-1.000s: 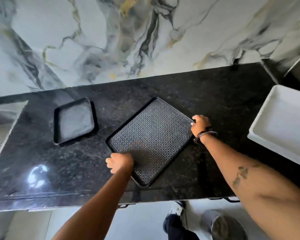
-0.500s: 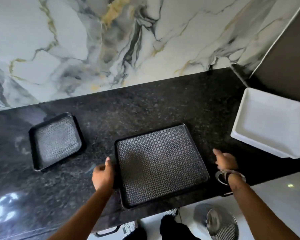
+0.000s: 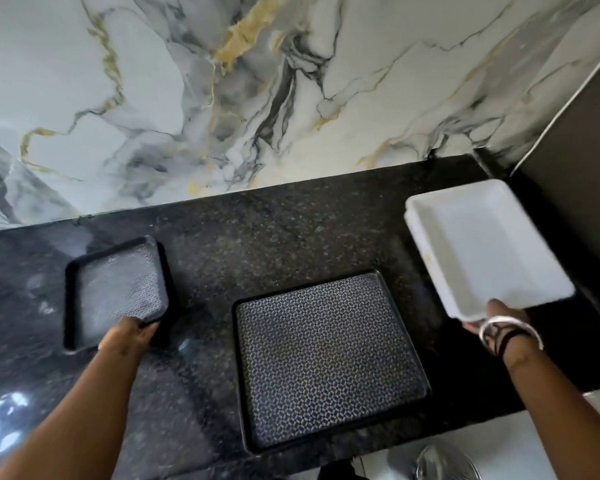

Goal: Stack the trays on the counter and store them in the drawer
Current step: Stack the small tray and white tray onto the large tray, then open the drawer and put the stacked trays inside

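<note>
A large black patterned tray (image 3: 329,358) lies flat in the middle of the black stone counter (image 3: 274,230), near its front edge. To its left is a small black tray (image 3: 118,289), tilted with its near edge lifted; my left hand (image 3: 129,336) grips that near edge. At the right, a deep white tray (image 3: 482,247) is raised off the counter at an angle, and my right hand (image 3: 499,317), with bangles on the wrist, holds its near corner.
A marble wall (image 3: 257,98) backs the counter. A dark panel (image 3: 575,174) closes the right end. Below the front edge I see white floor and a metal bin lid (image 3: 444,462).
Both hands left the large tray. My left hand went left and took the small black tray; my right hand went right and lifted the white tray. The view shifted.
</note>
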`<action>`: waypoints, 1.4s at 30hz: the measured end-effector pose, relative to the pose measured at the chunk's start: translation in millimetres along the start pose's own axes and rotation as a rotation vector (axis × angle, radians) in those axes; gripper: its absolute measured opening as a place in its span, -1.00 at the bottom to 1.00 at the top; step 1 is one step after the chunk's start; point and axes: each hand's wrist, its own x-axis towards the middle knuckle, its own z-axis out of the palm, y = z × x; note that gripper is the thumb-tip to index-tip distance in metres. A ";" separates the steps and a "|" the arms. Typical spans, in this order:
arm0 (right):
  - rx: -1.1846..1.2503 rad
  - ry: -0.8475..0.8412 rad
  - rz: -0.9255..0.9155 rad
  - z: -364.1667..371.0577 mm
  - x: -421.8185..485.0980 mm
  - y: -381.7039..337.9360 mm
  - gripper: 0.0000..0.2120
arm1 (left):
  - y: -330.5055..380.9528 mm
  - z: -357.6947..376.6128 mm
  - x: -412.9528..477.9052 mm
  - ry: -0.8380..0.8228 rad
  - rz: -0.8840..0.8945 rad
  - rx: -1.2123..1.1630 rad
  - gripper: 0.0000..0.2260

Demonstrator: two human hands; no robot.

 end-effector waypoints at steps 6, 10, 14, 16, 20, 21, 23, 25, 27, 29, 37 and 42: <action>-0.594 -0.323 -0.238 33.9 -45.6 23.7 -0.77 | 0.1 24.7 -48.7 0.035 0.106 -0.036 -0.83; -0.845 -0.581 -0.413 62.0 -67.9 32.0 -0.70 | -7.7 50.3 -90.5 -0.147 0.231 0.320 -0.88; -0.939 -0.694 -0.450 74.8 -67.4 39.4 -0.64 | -49.3 88.6 -119.5 -0.276 0.224 0.710 -0.83; -0.901 -0.750 -0.418 71.3 -62.8 46.9 -0.63 | -75.9 104.0 -125.6 -0.303 0.230 0.908 -0.80; -0.877 -0.824 -0.370 61.2 -52.1 54.4 -0.62 | -99.6 123.4 -130.3 -0.230 0.303 1.186 -0.81; -0.887 -0.824 -0.355 59.9 -50.7 56.8 -0.61 | -102.2 126.8 -132.3 -0.216 0.295 1.209 -0.81; -0.911 -0.789 -0.350 58.2 -50.8 61.9 -0.60 | -107.4 132.3 -136.5 -0.161 0.304 1.232 -0.79; -0.928 -0.705 -0.403 54.0 -57.9 66.9 -0.61 | -112.9 136.5 -141.4 -0.080 0.370 1.263 -0.81; -0.927 -0.521 -0.529 44.8 -72.9 74.9 -0.64 | -117.7 136.8 -147.2 0.008 0.490 1.270 -0.89; -0.754 -0.230 -0.717 29.5 -97.1 91.7 -0.71 | -125.6 126.9 -152.0 0.077 0.647 1.195 -0.91; -0.648 -0.431 -1.174 22.8 -249.7 290.4 -0.72 | -201.3 -28.9 -122.7 0.086 0.954 1.232 -0.22; -1.209 -1.162 -0.905 153.1 -298.8 402.7 -0.22 | -235.2 -71.7 -88.4 0.074 0.996 1.503 -0.06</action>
